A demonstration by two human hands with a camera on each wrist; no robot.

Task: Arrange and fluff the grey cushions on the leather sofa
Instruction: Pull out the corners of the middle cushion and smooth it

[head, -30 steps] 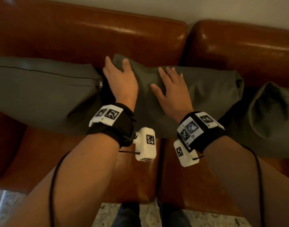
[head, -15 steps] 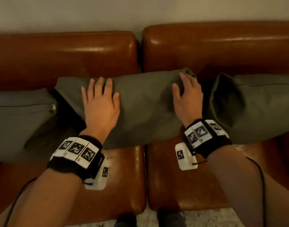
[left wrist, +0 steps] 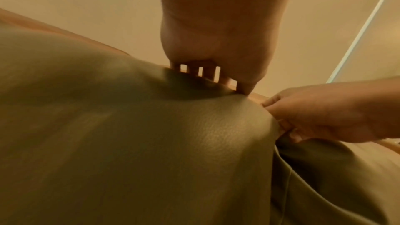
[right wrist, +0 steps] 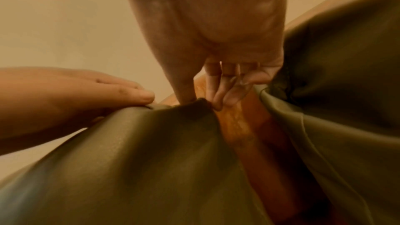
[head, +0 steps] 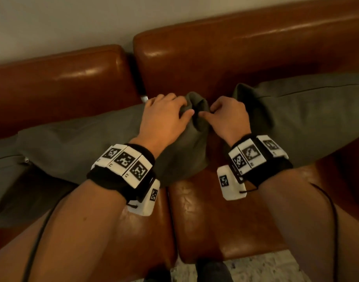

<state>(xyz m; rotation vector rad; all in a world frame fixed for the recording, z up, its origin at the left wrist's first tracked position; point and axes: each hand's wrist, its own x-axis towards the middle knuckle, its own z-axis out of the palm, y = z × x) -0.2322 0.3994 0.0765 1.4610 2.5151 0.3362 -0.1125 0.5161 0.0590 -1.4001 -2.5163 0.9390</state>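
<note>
Grey fabric bunched up between two hands was the centre of it all: the person stood over the leather sofa (head: 225,210) and had hold of the upper right corner of the middle cushion (head: 83,143), which lay slumped along the seat against the backrest, spanning the gap between the two seat pads. The left hand (head: 164,117) had its fingers curled over that peaked corner with the thumb pressed in front, a clenched grip on the cloth; the right hand (head: 229,117) pinched the same corner from the other side between thumb and bent fingers, and the right wrist view showed the fabric drawn up into a small point there. A second cushion (head: 308,115) lay just beside it on the right, sagging and creased at its near end, and a third cushion (head: 3,174) showed at the far left edge, flat and partly under the middle one. To my eye the job was well short of finished: all three were in a row on the sofa, but none stood upright or looked plump. I judged the middle one was being pulled into shape, with the other two yet to be fluffed and propped.
</note>
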